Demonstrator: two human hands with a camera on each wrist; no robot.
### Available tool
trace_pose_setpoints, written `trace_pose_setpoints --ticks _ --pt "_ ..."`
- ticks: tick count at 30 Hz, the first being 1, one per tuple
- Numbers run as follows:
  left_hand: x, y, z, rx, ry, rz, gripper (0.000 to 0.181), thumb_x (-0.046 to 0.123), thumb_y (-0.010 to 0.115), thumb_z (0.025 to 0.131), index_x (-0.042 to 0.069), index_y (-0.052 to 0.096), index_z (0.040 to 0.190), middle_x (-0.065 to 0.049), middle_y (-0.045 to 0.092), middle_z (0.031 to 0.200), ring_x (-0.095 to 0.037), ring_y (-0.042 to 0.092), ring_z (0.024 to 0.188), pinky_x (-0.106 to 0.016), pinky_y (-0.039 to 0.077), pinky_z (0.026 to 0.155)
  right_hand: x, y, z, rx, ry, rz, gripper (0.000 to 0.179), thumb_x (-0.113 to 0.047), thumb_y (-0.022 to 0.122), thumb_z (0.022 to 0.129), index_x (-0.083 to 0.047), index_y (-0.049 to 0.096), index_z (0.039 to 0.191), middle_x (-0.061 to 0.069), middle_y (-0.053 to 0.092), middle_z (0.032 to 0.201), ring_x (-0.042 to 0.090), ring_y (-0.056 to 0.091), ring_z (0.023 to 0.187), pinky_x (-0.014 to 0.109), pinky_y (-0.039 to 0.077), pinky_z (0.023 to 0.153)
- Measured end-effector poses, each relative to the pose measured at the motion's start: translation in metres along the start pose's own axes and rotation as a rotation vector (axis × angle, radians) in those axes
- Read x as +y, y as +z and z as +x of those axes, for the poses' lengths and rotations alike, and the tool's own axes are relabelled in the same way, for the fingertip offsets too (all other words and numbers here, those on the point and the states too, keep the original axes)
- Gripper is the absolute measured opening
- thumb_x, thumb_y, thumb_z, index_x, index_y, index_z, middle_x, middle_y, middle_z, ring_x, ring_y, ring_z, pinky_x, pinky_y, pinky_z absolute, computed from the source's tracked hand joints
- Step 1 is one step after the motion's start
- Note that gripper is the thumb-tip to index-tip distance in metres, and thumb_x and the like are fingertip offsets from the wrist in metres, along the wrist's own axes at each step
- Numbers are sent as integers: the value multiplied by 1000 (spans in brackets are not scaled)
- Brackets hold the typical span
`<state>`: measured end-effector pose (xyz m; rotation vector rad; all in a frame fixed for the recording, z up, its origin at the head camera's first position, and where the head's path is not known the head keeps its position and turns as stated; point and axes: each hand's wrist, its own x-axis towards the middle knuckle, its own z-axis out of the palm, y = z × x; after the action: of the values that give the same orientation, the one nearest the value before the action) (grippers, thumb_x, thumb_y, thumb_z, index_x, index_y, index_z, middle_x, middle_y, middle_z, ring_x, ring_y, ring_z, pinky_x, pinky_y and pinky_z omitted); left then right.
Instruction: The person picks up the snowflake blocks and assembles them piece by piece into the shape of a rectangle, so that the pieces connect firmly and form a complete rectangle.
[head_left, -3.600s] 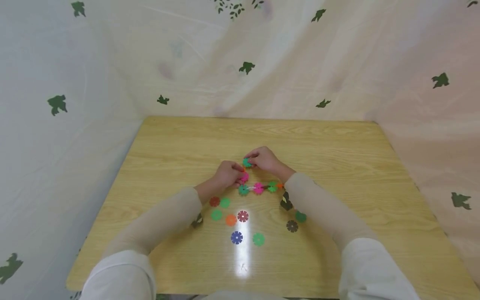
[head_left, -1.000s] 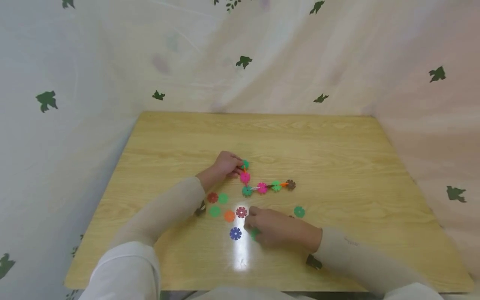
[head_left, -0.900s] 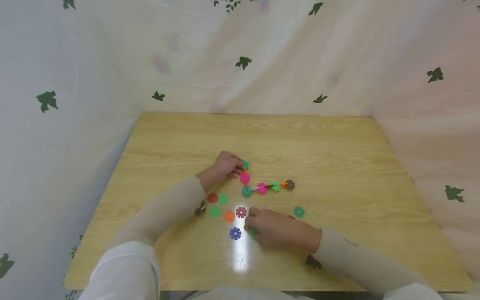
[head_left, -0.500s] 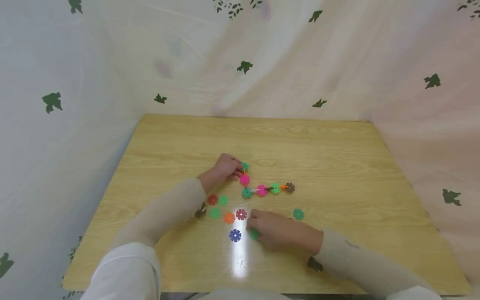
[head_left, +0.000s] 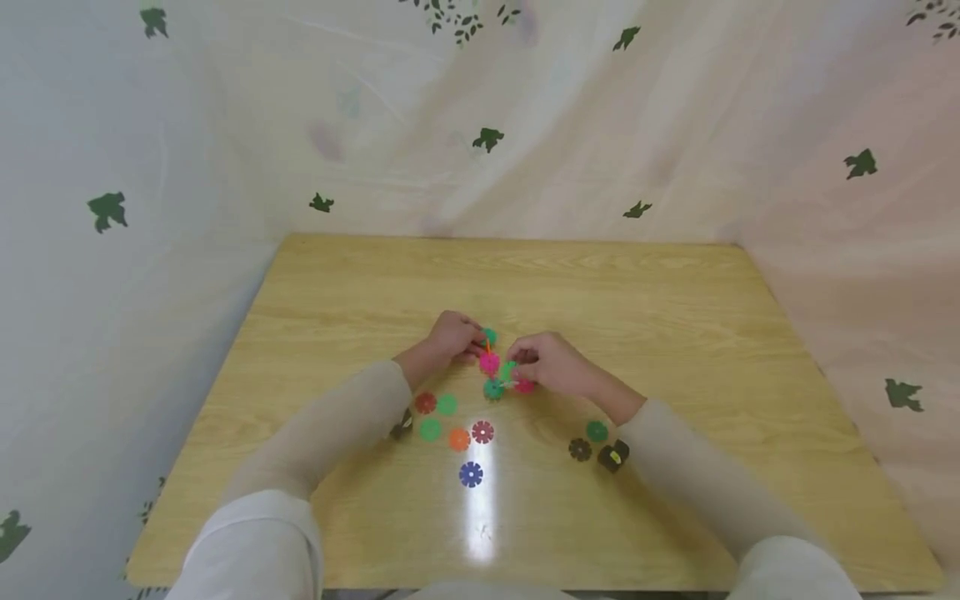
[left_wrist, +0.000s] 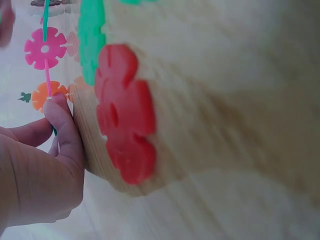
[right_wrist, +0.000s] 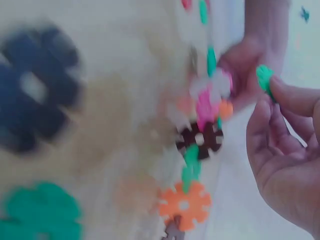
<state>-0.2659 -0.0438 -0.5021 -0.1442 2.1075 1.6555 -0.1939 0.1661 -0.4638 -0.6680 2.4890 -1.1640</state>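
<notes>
My left hand pinches the teal snowflake disc at the far end of a chain of slotted plastic discs. Beside its fingertips, in the left wrist view, are an orange disc and a pink disc of that chain. My right hand pinches a loose light green snowflake disc between thumb and fingers, above the chain's middle. In the right wrist view the chain shows a dark brown disc and an orange disc. In the head view my right hand hides the chain's right end.
Loose discs lie nearer me on the wooden table: red, green, orange, dark red and blue. To the right lie brown and teal discs. A patterned cloth stands behind.
My right hand has picked up the light green disc from near the blue one and carried it forward to the chain. The left hand stays at the chain's far end.
</notes>
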Motion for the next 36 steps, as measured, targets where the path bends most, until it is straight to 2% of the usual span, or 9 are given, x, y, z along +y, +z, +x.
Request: trace_pose_setpoints --ticks 3,6,11,15,25,36 --pt "-3 1 0 1 3 -1 25 2 66 94 -6 65 118 -13 71 79 -12 65 55 -21 57 48 9 -11 19 89 15 -13 7 -9 71 95 -6 73 101 7 69 91 22 65 85 31 58 70" --pt "-4 1 0 4 2 -10 24 2 66 94 -6 65 117 -12 71 77 -12 64 54 -21 57 47 20 -18 35 144 31 -42 6 -10 71 95 -6 72 100 6 68 90 24 65 85 32 57 68" --pt "-6 1 0 5 -9 -27 21 2 66 94 -5 65 114 -12 70 76 -13 65 54 -21 57 47 33 -19 53 166 75 -90 7 -9 72 94 -5 72 100 7 69 92 22 65 87 33 58 73" --pt "-5 2 0 17 -4 -36 22 2 66 94 -5 65 114 -11 70 75 -12 64 54 -21 57 46 37 -17 63 155 52 -146 6 -7 73 92 -3 72 97 7 70 90 22 65 86 34 58 76" --pt "-2 2 -3 7 3 -41 23 2 65 94 -6 65 116 -10 70 73 -12 65 53 -20 55 45 36 -11 69 117 -5 -240 4 -2 71 92 -3 74 93 7 71 89 21 65 85 35 58 77" --pt "1 3 -5 18 -8 -71 25 -1 64 95 -8 63 119 -12 71 76 -12 66 55 -18 55 45 34 -6 69 145 -58 -322 5 -3 71 92 -2 75 96 10 74 96 23 69 92 37 59 84"
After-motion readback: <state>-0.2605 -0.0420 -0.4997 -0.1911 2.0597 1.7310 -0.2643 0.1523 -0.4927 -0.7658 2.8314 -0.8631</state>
